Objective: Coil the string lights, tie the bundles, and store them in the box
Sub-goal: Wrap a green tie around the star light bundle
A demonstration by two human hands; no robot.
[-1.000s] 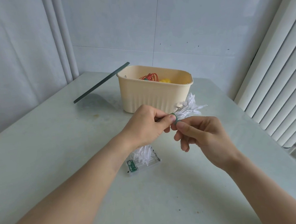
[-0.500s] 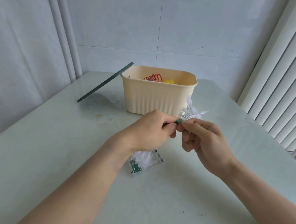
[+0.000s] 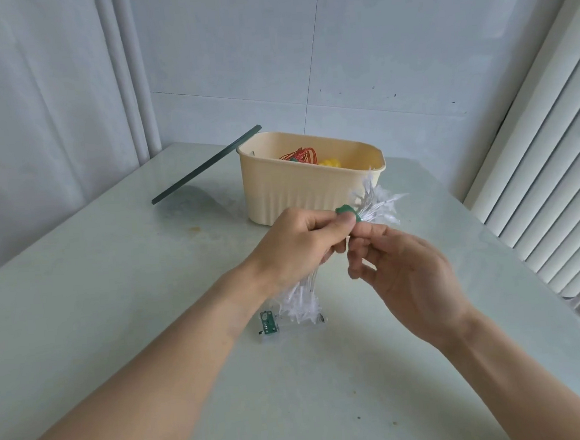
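My left hand (image 3: 300, 241) grips a coiled bundle of clear white string lights (image 3: 376, 201) above the table. A green tie (image 3: 348, 214) wraps the bundle just past my left thumb. My right hand (image 3: 402, 270) pinches the tie from below with thumb and forefinger. The bundle's lower end (image 3: 299, 303) hangs down onto a clear battery case with a green circuit board (image 3: 267, 322) lying on the table. Behind the hands stands the cream ribbed box (image 3: 297, 193), holding a red wire bundle (image 3: 299, 155) and something yellow (image 3: 329, 163).
A dark green lid (image 3: 206, 165) leans against the box's left rim, sloping down to the pale table (image 3: 114, 283). Tiled wall runs behind and to the left. White slatted blinds (image 3: 554, 184) stand along the right edge.
Both hands have shifted slightly around the tie; the green tie now shows more above my left thumb. The camera has drawn a little closer.
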